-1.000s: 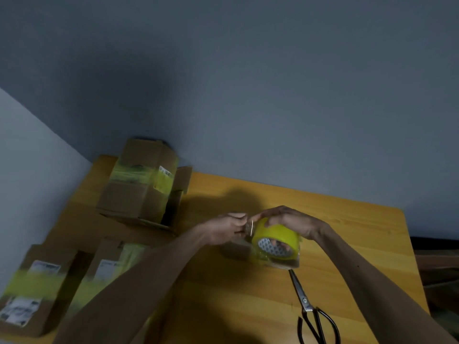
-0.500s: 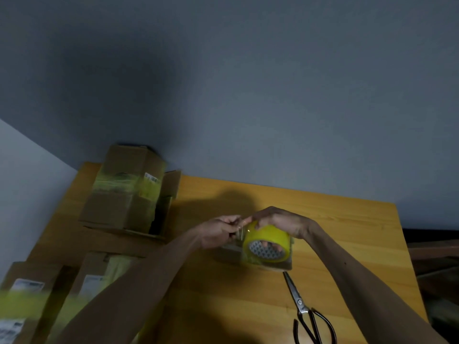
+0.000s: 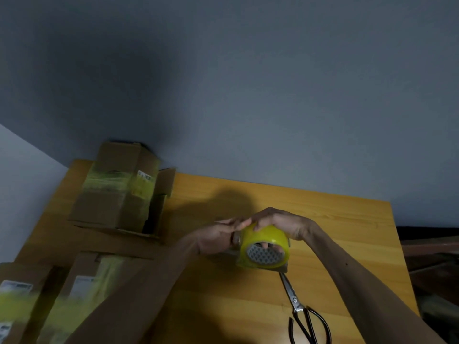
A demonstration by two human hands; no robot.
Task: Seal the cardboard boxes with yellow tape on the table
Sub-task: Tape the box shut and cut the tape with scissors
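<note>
While the right hand (image 3: 278, 223) curls over a yellow tape roll (image 3: 267, 240) just right of centre, fingers hooked into its core, the left hand (image 3: 216, 237) pinches the roll's left edge. Beneath the roll sits a small cardboard box (image 3: 282, 268), mostly hidden. Black-handled scissors (image 3: 296, 302) lie just below it on the wooden table (image 3: 335, 232). A taped box (image 3: 116, 194) stands at upper left; blurred taped boxes (image 3: 84, 281) fill the lower left.

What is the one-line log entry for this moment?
right-hand grip: holds yellow tape roll from above | left-hand grip: pinches at roll's left edge | scissors: on table, untouched
</note>
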